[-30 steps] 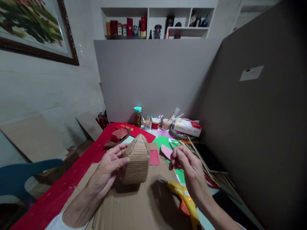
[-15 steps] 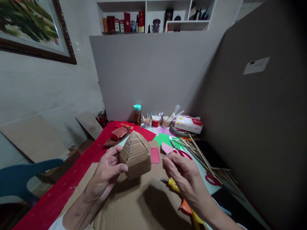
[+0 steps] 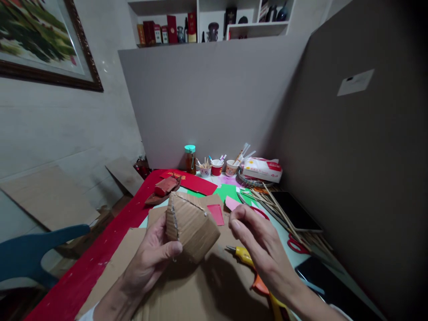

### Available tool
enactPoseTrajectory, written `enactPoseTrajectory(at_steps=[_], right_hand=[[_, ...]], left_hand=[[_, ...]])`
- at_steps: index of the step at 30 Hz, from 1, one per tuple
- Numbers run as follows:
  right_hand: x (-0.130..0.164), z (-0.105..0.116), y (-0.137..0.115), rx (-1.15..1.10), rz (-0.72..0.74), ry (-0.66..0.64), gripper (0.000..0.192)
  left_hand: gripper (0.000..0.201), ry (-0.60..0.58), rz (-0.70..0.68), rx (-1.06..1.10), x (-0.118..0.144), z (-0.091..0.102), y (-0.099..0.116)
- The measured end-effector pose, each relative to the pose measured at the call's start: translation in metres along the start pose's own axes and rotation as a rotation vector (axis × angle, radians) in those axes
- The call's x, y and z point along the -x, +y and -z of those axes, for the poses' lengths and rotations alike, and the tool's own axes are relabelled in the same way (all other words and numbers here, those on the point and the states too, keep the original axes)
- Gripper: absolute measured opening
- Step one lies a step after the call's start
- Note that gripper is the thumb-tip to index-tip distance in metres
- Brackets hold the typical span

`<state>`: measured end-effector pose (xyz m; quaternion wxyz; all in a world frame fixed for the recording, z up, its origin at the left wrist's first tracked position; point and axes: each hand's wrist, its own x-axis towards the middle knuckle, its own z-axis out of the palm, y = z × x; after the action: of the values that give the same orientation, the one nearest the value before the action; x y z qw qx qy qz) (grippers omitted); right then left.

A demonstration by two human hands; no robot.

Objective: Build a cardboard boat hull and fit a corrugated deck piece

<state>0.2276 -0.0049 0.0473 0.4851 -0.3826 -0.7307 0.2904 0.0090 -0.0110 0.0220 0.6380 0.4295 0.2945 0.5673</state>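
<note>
My left hand (image 3: pixel 150 258) grips a small cardboard house (image 3: pixel 197 229) with a pointed roof, held tilted above a cardboard sheet (image 3: pixel 180 294). Dried glue runs along the roof's edges. To the right of the house is my right hand (image 3: pixel 259 238), its thumb and fingertips pinched together; anything between them is too small to make out. Partly hidden under the right hand and wrist lies a yellow and orange glue gun (image 3: pixel 244 256), its metal nozzle pointing left. A small red piece (image 3: pixel 216 215) lies behind the house.
At the back stand a bottle with a teal lid (image 3: pixel 190 159), several cups of sticks and pens (image 3: pixel 217 167) and a tissue pack (image 3: pixel 262 169). Wooden sticks (image 3: pixel 281 209), red-handled scissors (image 3: pixel 297 244) and a dark tablet (image 3: pixel 296 210) lie right. A red model boat (image 3: pixel 163 189) sits back left.
My left hand has turned the cardboard house, tipping its roof to the left and showing more of its side wall. My right hand has shifted slightly, still pinched.
</note>
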Motion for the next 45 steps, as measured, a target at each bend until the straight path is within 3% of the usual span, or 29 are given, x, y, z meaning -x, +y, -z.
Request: enactPoseTrajectory(at_steps=[7, 11, 12, 15, 21, 24, 27, 31, 34, 38, 42, 45], right_hand=[[-0.003, -0.002, 0.008, 0.147, 0.103, 0.111, 0.039], [-0.004, -0.002, 0.006, 0.043, 0.022, 0.017, 0.011], [-0.004, -0.002, 0.006, 0.014, 0.003, -0.026, 0.014], [-0.003, -0.005, 0.012, -0.02, -0.009, -0.057, 0.012], [-0.001, -0.009, 0.022, 0.088, 0.127, 0.049, 0.009], [0.001, -0.008, 0.019, 0.152, 0.176, 0.074, 0.009], [0.003, -0.003, 0.016, 0.062, 0.099, 0.139, 0.012], [0.0, 0.007, 0.018, -0.202, -0.11, 0.356, 0.03], [-0.001, 0.011, 0.022, -0.253, -0.184, 0.295, 0.038], [0.0, 0.006, 0.018, -0.158, -0.194, 0.113, 0.046], [-0.003, 0.0, 0.011, -0.098, -0.199, -0.071, 0.051], [-0.004, -0.003, 0.009, -0.057, -0.12, -0.145, 0.048]], left_hand=[[0.05, -0.098, -0.064, -0.106, 0.001, 0.003, -0.01], [0.043, -0.113, -0.084, -0.228, 0.002, 0.001, -0.011], [0.042, -0.117, -0.088, -0.266, 0.003, 0.0, -0.011], [0.038, -0.125, -0.104, -0.434, 0.007, -0.003, -0.014], [0.041, -0.201, -0.252, -0.839, 0.014, -0.018, -0.008], [0.027, -0.181, -0.334, -0.962, 0.013, -0.022, -0.009], [0.006, -0.1, -0.399, -1.151, 0.008, -0.017, -0.018], [0.009, 0.0, -0.499, -1.384, 0.002, -0.008, -0.03], [0.013, 0.035, -0.535, -1.468, 0.002, -0.004, -0.03], [0.02, 0.084, -0.394, -1.226, 0.002, -0.002, -0.014], [0.024, 0.043, -0.152, -0.582, 0.001, -0.002, 0.001], [0.03, 0.141, -0.002, -0.113, 0.001, -0.005, 0.003]])
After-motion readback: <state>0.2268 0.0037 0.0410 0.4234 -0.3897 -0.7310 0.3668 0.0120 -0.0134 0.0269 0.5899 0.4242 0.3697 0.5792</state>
